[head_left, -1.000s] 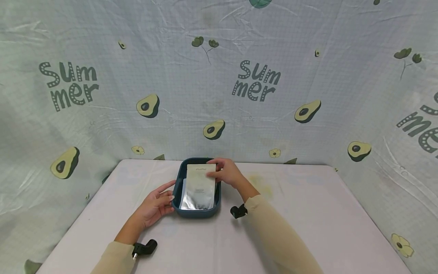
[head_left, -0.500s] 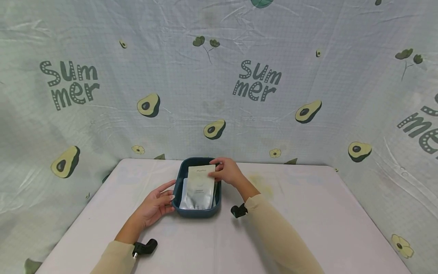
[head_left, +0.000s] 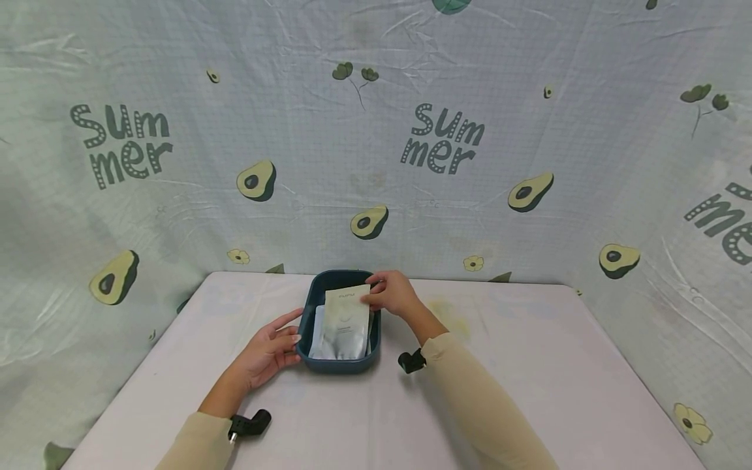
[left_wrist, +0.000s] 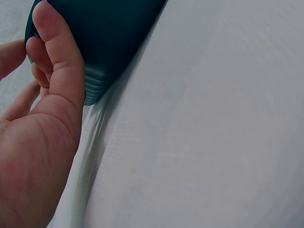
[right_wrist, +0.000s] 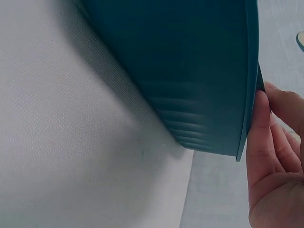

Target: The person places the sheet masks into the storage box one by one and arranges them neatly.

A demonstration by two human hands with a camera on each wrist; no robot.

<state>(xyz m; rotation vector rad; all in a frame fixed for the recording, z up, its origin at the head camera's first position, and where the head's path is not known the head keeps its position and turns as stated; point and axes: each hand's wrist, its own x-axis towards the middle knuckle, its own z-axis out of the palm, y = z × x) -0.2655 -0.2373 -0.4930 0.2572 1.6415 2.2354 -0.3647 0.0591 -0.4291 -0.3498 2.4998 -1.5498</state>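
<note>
A dark blue rectangular bin [head_left: 337,367] stands on the table near its back edge. Inside lean several flat packets; the front one is a foil sheet-mask packet [head_left: 345,323], cream above and silver below. My right hand [head_left: 398,297] pinches its upper right corner between thumb and fingers, just over the bin's right rim. At the left, my left hand [head_left: 267,352] rests against the bin's outer side with relaxed fingers. In the left wrist view the thumb lies by the bin wall [left_wrist: 114,38]. Another packet [head_left: 318,329], pale silver, shows behind the front one's left edge.
The white-covered table [head_left: 499,372] spreads to both sides and in front of the bin. A hanging sheet [head_left: 305,137] with avocado and lettering prints rises right behind the table. Black cameras [head_left: 249,424] sit on both wrists.
The front packet's top has tilted and shifted slightly right and down with my right hand. My left hand stays against the bin.
</note>
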